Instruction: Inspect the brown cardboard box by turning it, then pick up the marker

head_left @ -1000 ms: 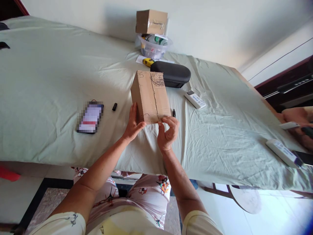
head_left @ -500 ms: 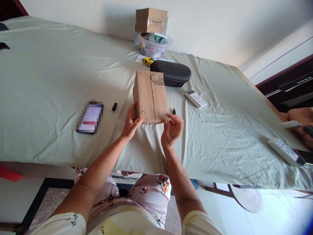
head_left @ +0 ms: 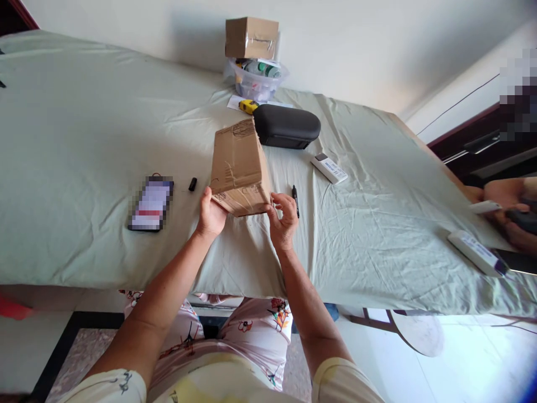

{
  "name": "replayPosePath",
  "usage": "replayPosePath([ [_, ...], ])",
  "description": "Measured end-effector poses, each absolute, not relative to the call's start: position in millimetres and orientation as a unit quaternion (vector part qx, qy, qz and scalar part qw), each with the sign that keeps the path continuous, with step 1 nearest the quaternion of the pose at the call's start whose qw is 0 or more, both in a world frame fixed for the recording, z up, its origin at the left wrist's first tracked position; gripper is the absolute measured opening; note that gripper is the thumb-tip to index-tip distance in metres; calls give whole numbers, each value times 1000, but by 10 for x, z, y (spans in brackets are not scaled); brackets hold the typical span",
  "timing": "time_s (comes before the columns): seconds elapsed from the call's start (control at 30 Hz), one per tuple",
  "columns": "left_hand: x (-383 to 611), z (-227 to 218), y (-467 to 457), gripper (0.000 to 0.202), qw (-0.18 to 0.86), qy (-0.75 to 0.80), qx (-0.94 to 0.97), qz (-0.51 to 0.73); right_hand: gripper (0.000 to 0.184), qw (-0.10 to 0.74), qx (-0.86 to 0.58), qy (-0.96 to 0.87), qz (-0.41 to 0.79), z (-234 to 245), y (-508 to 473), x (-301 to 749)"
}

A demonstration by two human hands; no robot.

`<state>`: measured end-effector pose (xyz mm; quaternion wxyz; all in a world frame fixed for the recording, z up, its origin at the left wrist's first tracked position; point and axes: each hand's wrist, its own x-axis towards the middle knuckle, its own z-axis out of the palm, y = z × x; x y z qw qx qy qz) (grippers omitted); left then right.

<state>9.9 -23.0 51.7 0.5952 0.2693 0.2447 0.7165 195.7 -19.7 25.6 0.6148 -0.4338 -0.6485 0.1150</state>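
A brown cardboard box with black scribbles on its far top corner is tilted between my two hands. My left hand grips its near left corner, thumb on the side and the other fingers partly hidden beneath. At the near right lower corner, my right hand pinches the box's edge between thumb and fingers. Just right of that hand lies an uncapped black marker. Its black cap rests apart, left of the box, near a phone with a lit, blurred screen.
Behind the box lie a black hard case and a yellow tape measure. A plastic basket of bottles carries another cardboard box by the wall. White packs lie rightward. Another person's hands show at far right.
The box has been tipped and turned, so its near side now shows. My left hand has shifted lower around its corner; the marker beside my right hand is more fully visible.
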Motion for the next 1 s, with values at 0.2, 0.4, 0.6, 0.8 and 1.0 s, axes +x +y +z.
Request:
replayPosePath([
  [0.2,43,614,-251,73,627,206,216,720,35,607,-434,-656,114,273,-188,1964],
  [0.4,29,570,-261,80,696,187,178,670,41,610,-410,-660,155,305,-227,1990],
  [0.6,30,529,-271,95,736,203,203,613,73,566,-448,-673,161,208,-195,1989],
  [0.8,42,517,-267,108,704,242,269,611,105,530,-460,-688,184,88,-204,1848],
  [1.0,51,506,-266,114,699,255,238,624,112,476,-478,-697,243,-15,-235,1711],
])
